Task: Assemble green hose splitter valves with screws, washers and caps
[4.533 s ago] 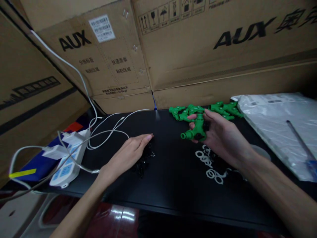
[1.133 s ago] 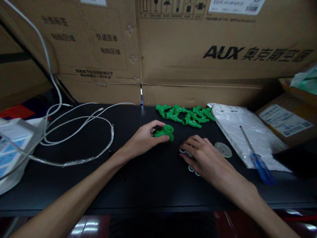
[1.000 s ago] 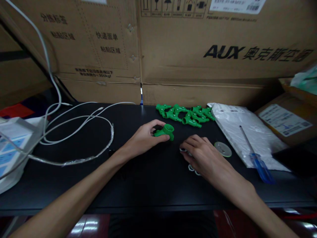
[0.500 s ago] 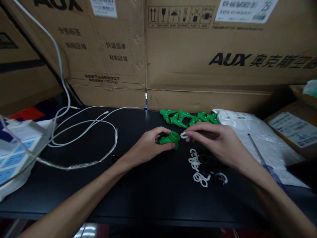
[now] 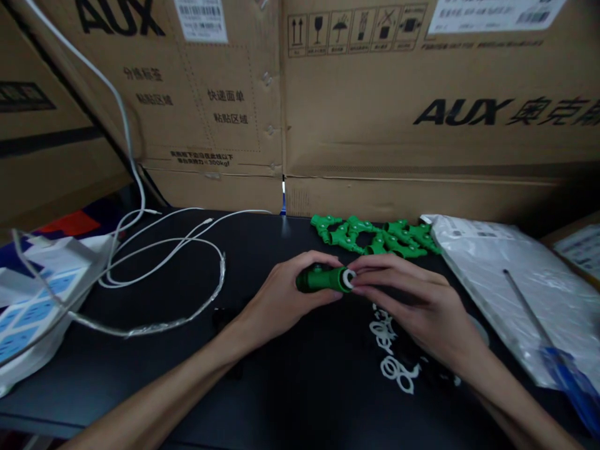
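A green plastic pipe fitting [image 5: 323,279] lies in my left hand [image 5: 281,299], thumb below and fingers above. Its round open end points right, toward my right hand [image 5: 417,306]. There my right fingertips pinch a white ring [image 5: 348,279] against the mouth of the fitting; whether it sits inside or only at the rim I cannot tell. Below my right hand, several loose white rings [image 5: 391,362] lie on the black table, with dark pieces beside them that are hard to make out.
Several green fittings [image 5: 375,236] lie at the back by the cardboard boxes [image 5: 375,125]. On the right, a screwdriver [image 5: 553,350] rests on a white plastic package [image 5: 497,275]. A white cable [image 5: 187,240] loops on the left near a power strip [image 5: 42,300].
The white ring has moved from a small gap away to the fitting's mouth. My left hand has turned the fitting so its open end faces right. The camera view has shifted slightly.
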The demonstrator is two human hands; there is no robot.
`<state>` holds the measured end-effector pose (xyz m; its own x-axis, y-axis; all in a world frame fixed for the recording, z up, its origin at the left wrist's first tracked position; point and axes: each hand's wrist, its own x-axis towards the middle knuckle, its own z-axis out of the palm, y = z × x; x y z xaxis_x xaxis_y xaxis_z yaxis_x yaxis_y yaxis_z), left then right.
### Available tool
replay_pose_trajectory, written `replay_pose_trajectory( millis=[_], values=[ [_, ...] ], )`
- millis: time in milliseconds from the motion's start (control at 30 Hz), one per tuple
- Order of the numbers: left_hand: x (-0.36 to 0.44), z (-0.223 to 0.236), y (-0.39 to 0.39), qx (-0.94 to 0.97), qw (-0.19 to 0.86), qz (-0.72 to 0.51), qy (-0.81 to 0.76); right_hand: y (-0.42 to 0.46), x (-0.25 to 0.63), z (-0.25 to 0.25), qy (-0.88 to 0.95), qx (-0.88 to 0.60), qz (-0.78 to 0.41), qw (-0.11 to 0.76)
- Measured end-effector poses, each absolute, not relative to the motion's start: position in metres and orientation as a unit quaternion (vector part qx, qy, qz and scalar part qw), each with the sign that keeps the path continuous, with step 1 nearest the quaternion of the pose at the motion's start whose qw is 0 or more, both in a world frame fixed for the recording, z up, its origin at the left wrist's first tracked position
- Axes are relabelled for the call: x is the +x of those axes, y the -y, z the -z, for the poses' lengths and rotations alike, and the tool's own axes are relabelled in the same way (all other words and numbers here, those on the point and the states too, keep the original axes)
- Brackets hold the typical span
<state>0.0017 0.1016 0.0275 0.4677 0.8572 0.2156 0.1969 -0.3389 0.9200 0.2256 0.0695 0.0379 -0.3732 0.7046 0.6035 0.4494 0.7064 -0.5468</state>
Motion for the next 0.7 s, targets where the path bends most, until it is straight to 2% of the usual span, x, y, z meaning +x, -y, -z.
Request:
replay_pose_trajectory(
  millis=[367,700],
  values=[
    [0.004,-0.029,-0.1,0.667,0.549,-0.357,-0.355,-0.068,0.223,-0.04,0.845,-0.322,-0.087,0.419],
    [0.005,-0.036,-0.097,0.633,0.598,-0.334,-0.361,-0.065,0.22,-0.039,0.833,-0.345,-0.126,0.413]
  ],
)
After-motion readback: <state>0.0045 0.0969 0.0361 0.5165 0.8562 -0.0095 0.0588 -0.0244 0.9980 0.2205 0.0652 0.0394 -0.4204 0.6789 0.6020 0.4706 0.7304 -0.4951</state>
